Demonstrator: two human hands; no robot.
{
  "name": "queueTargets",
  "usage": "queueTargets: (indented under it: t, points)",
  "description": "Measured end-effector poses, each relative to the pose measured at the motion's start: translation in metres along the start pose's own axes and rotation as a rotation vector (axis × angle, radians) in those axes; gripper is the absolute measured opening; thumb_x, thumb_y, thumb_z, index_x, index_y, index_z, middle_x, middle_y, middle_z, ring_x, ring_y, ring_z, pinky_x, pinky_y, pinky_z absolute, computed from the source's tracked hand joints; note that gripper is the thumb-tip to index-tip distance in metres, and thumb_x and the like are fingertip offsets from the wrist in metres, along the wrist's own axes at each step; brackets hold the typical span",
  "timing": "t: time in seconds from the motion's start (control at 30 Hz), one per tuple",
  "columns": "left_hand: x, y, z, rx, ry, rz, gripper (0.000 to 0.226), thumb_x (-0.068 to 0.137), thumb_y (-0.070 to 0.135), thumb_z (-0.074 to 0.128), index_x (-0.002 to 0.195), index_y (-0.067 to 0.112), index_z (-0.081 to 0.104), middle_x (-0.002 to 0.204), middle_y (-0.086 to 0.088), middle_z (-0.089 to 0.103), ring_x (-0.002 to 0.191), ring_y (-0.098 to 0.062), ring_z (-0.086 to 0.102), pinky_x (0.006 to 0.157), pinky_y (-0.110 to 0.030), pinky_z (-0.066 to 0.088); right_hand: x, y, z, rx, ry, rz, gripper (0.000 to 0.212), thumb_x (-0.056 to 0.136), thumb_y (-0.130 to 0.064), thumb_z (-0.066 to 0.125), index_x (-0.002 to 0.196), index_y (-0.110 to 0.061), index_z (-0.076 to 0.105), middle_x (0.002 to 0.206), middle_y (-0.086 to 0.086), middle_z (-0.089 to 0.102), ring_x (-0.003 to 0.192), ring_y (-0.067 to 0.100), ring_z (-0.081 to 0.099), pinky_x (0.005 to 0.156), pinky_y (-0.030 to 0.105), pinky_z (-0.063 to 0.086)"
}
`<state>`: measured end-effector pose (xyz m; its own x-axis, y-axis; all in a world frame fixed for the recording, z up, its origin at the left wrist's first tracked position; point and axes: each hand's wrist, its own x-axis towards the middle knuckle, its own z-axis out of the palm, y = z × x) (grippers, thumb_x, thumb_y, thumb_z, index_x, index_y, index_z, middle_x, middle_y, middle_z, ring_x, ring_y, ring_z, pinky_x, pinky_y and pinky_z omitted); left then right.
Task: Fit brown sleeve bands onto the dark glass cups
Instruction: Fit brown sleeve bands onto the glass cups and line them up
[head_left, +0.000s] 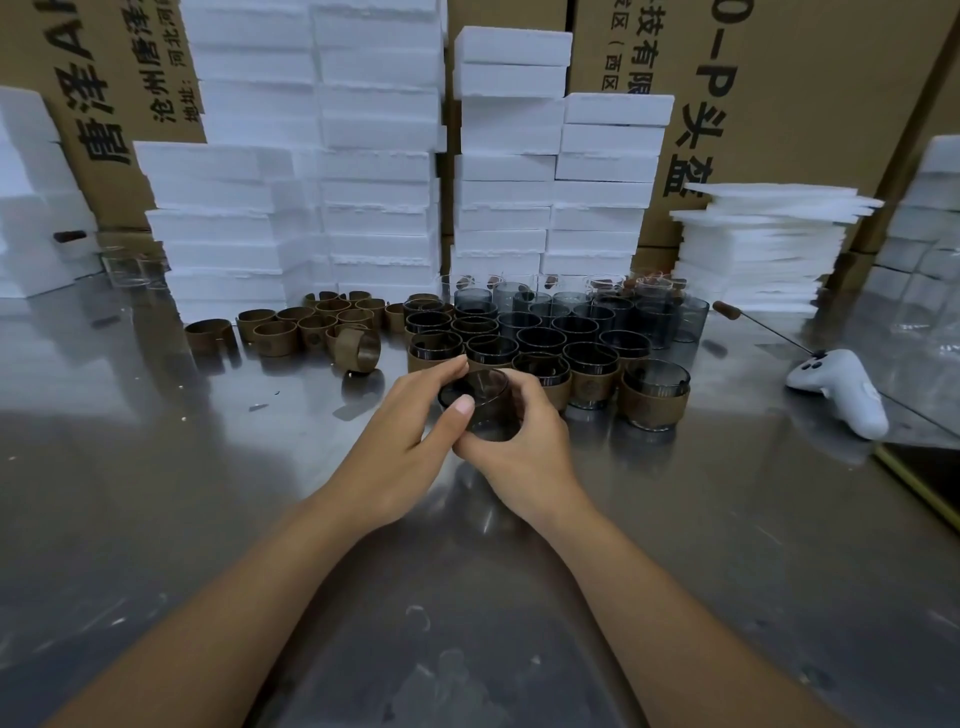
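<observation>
- Two hands share one grip: the left hand (400, 441) and the right hand (530, 447) both curl round a single dark smoked-glass cup (480, 402), mouth up. The left thumb lies on the near wall and the right palm cups the far side and base.
- No band shows on the glass between the fingers, so this cup is probably bare and waiting for its sleeve. Holding it from both sides likely steadies the slippery glass and lets it be turned.
- Whether the cup rests on the brushed steel table (156, 493) or hangs just above it cannot be told.
- Left of the grip and further away lie the loose brown split-ring sleeve bands (311, 327), within easy reach of the left hand.
- Just beyond the grip and to its right stand the finished dark cups wearing brown bands (592, 382), packed rim to rim. Behind them stand the bare smoky cups (545, 312), so work seems to move from back to front.
- Stacked white foam blocks (374, 156) rise beyond all of this, presumably packing.
- Far right of the grip lies a white handheld controller (836, 389).
- The brown cardboard cartons (810, 104) carry sideways Chinese print: "头盔" on the right one, "沧州" and "地址" on the left. The round stamps on the bands are too small to read.
</observation>
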<state>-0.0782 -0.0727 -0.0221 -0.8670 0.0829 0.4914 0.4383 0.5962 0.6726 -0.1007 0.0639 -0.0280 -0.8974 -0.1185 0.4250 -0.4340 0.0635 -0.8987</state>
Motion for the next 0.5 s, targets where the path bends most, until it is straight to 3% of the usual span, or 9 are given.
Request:
queueTargets:
  t: [0.2, 0.33, 0.5]
  points:
    - [-0.001, 0.002, 0.005, 0.040, -0.014, 0.051, 0.057, 0.092, 0.059, 0.034, 0.142, 0.032, 0.037, 0.141, 0.011, 0.042, 0.134, 0.002, 0.030, 0.111, -0.022, 0.027, 0.000, -0.003, -0.001, -0.044, -0.066, -0.043, 0.051, 0.070, -0.013, 0.078, 0.108, -0.040, 0.058, 0.111, -0.010, 0.066, 0.101, -0.001, 0.061, 0.082, 0.012, 0.047]
    - [-0.002, 0.007, 0.008, 0.053, -0.032, 0.109, 0.062, 0.087, 0.062, 0.031, 0.141, 0.034, 0.038, 0.141, 0.012, 0.040, 0.135, 0.001, 0.030, 0.107, -0.015, 0.028, 0.001, -0.002, -0.001, -0.074, -0.066, -0.057, 0.050, 0.073, -0.010, 0.078, 0.106, -0.040, 0.055, 0.105, -0.016, 0.065, 0.097, -0.008, 0.059, 0.078, 0.006, 0.045]
    - [-0.004, 0.017, 0.008, 0.021, 0.024, 0.199, 0.039, 0.091, 0.049, 0.038, 0.127, 0.038, 0.048, 0.124, 0.021, 0.051, 0.125, 0.002, 0.042, 0.100, -0.010, 0.032, 0.004, 0.004, 0.000, -0.044, 0.004, -0.024, 0.047, 0.072, -0.008, 0.079, 0.096, -0.040, 0.054, 0.097, -0.017, 0.065, 0.088, -0.011, 0.060, 0.074, 0.005, 0.044]
